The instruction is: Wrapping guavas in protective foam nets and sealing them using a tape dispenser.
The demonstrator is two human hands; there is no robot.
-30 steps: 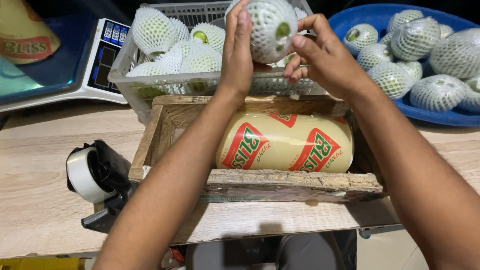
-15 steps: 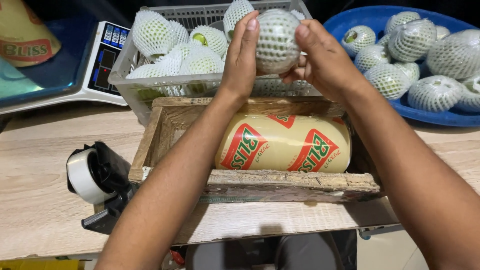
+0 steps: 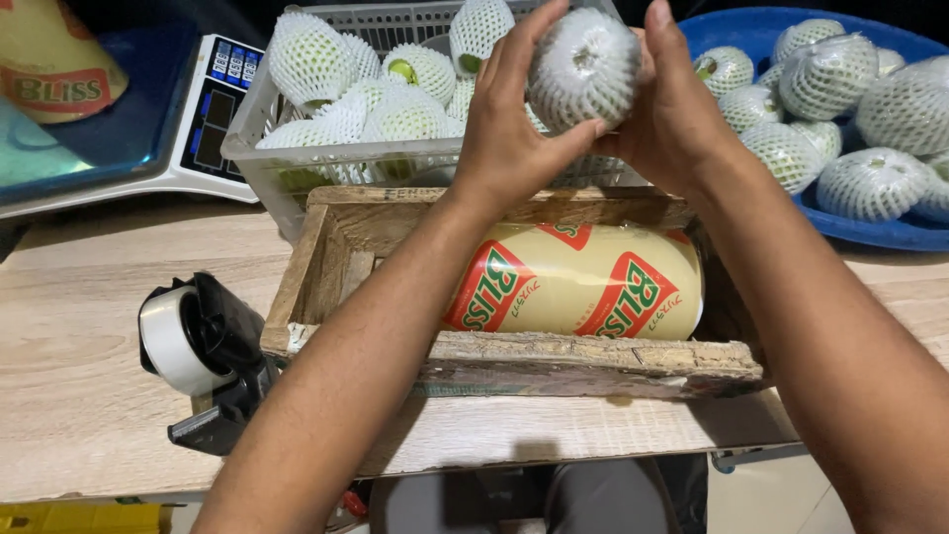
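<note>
Both my hands hold one round fruit [image 3: 583, 69] wrapped in white foam net, above the far edge of a wooden box [image 3: 583, 358]. My left hand [image 3: 509, 124] cups its left side and my right hand [image 3: 672, 109] its right side. Inside the box lies a roll of cream plastic bags [image 3: 583, 282] with red and green print. Behind the box stands a grey plastic crate [image 3: 267, 158] with several net-wrapped green fruits [image 3: 311, 59].
A blue tub [image 3: 870, 229] at the right holds several more net-wrapped fruits. A digital scale [image 3: 213, 114] stands at the back left. A black tape dispenser [image 3: 198, 346] with white tape sits on the light wooden table [image 3: 79, 326], left of the box.
My hands have brought the wrapped fruit slightly lower and closer, and closed more fully around it. The right hand now cups its side.
</note>
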